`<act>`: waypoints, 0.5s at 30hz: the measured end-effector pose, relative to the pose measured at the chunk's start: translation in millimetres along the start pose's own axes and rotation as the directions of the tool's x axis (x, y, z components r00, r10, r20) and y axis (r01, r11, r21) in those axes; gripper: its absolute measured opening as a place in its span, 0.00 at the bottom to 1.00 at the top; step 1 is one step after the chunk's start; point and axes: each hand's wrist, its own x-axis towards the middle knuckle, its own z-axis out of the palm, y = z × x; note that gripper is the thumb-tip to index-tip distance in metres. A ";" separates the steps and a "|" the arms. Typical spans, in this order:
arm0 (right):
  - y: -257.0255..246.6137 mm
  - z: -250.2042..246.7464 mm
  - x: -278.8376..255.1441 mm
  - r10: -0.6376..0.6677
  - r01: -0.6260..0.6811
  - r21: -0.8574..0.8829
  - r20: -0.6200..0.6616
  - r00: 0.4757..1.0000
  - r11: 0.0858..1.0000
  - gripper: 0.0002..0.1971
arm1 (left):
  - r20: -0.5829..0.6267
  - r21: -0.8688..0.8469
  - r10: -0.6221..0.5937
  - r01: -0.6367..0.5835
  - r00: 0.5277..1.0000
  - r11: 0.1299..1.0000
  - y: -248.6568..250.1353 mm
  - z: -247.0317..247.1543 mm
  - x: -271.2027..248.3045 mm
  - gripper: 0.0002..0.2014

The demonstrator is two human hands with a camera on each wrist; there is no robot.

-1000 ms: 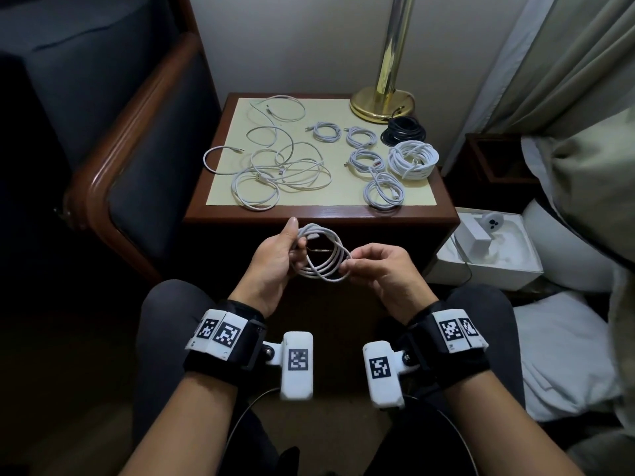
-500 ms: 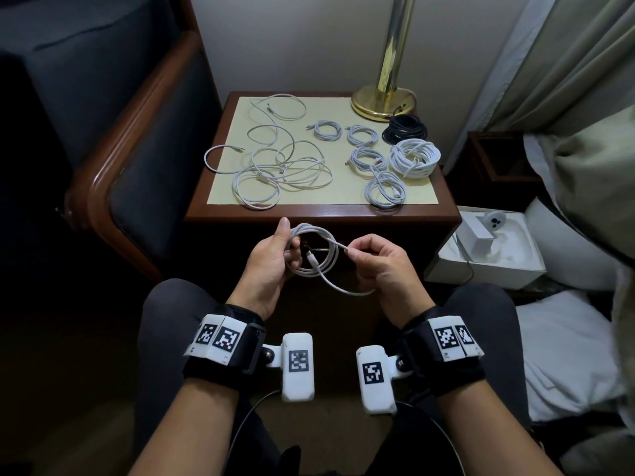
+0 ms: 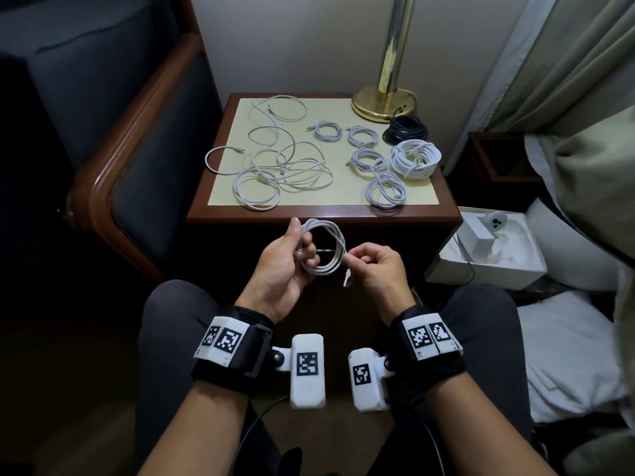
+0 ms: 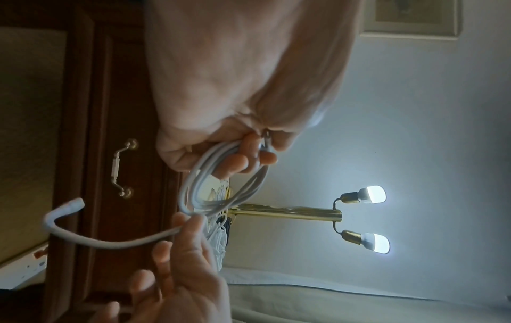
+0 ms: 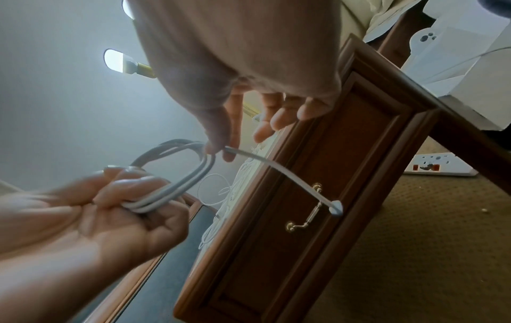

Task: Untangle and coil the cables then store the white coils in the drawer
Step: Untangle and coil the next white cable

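My left hand (image 3: 292, 255) grips a small white cable coil (image 3: 328, 247) in front of the nightstand, thumb up over its loops. My right hand (image 3: 371, 266) pinches the coil's free tail between thumb and forefinger; the short end with its connector (image 3: 347, 278) hangs below the fingers. The wrist views show the same coil (image 4: 221, 192) (image 5: 177, 174) and the bent tail (image 4: 72, 227). On the nightstand top (image 3: 316, 211) lie tangled white cables (image 3: 281, 170) at left and several finished white coils (image 3: 385, 190) at right. The drawer (image 5: 304, 196) stands closed, brass handle (image 5: 304, 220) showing.
A brass lamp base (image 3: 383, 103) and a black cable coil (image 3: 405, 130) sit at the table's back right. A dark armchair (image 3: 137, 139) stands left. A white box (image 3: 488, 249) lies on the floor at right, with a curtain and bedding beyond. A power strip (image 5: 439, 168) lies on the carpet.
The loose tail, hanging in a long loop half a second ago, is wound onto the coil; only a short end remains in my right fingers. Both hands stay in front of the drawer.
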 end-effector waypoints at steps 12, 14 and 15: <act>-25.7 5.9 -10.5 0.088 -0.123 0.297 0.129 0.988 0.947 0.08 | 0.089 -0.173 -0.085 0.099 0.992 0.980 -2.9 11.4 -6.4 0.21; -25.5 5.0 -12.1 0.081 -0.110 0.285 0.111 0.991 0.952 0.04 | 0.060 -0.139 -0.110 0.118 0.992 0.983 -4.7 10.7 -5.8 0.21; -25.4 4.5 -12.1 0.086 -0.115 0.294 0.109 0.990 0.949 0.04 | 0.035 -0.107 -0.121 0.124 0.992 0.987 -5.4 9.0 -4.4 0.20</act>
